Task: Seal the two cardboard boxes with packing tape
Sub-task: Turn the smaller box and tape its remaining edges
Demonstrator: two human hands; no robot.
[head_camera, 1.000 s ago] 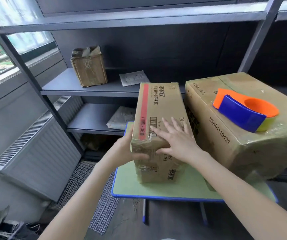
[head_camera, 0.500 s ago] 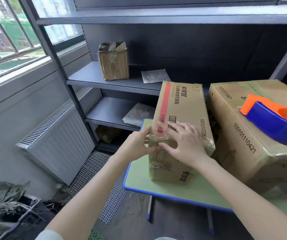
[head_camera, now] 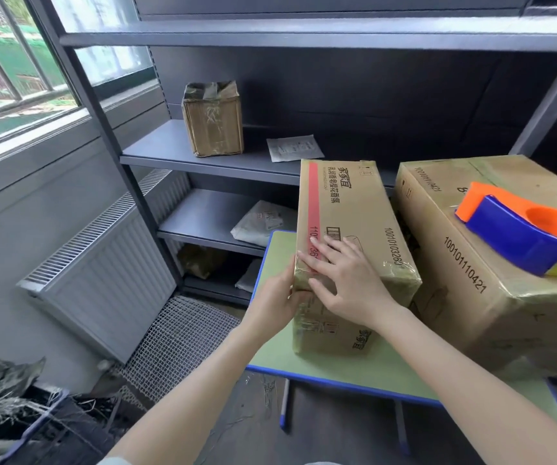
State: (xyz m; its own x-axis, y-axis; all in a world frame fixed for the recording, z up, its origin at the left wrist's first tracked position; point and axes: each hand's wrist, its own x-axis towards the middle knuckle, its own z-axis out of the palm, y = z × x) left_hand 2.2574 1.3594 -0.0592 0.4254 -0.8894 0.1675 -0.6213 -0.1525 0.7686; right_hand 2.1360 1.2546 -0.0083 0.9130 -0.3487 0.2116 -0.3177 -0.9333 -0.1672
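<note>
A narrow cardboard box with a red stripe (head_camera: 347,209) stands on the small green table (head_camera: 337,367). Clear tape shines over its near top edge. My right hand (head_camera: 344,280) lies flat on that taped corner, fingers spread and pointing left. My left hand (head_camera: 275,297) holds the box's left near edge, with its fingers hidden behind the box side. To the right sits a larger cardboard box (head_camera: 492,263), also wrapped in tape at its near end. An orange and blue tape dispenser (head_camera: 522,229) rests on top of it.
A dark metal shelf unit (head_camera: 183,156) stands behind the table, holding a small worn box (head_camera: 213,122), a paper slip (head_camera: 294,147) and plastic mailers (head_camera: 263,223). A radiator (head_camera: 109,270) lines the left wall under a window. A bin of debris (head_camera: 12,414) sits at the lower left.
My right hand has slid left along the taped near corner of the narrow box. The camera view has shifted leftward, and both boxes appear further right.
</note>
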